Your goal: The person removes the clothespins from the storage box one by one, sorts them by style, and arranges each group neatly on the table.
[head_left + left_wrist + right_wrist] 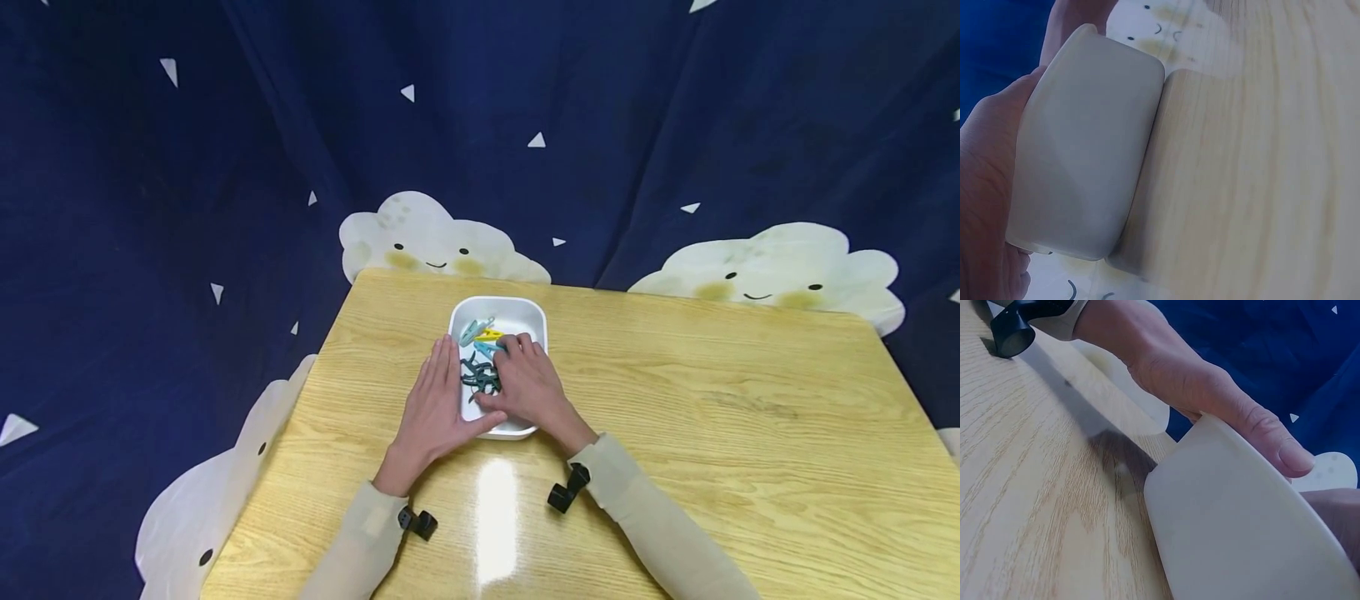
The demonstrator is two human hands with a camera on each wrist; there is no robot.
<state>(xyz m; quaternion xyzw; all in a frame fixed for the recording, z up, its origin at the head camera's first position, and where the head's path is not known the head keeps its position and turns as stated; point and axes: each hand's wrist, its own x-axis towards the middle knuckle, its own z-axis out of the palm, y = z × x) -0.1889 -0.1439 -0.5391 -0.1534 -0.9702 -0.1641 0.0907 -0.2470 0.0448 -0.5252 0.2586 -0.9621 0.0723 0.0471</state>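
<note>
Sleeved hands [432, 404] at tub [519, 317] of clips [480, 375]

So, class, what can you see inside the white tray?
The white tray holds clips in pale blue, yellow and brighter blue, plus dark green pieces. Anything beneath the right hand, or beneath the left hand at the near rim, cannot be seen.

We see a navy fabric backdrop [480, 50] with white triangles [537, 141] and smiling clouds [776, 267] filling the upper frame. Below, we find a wood-grain table [750, 417], a bright reflection [497, 533] at lower centre.
</note>
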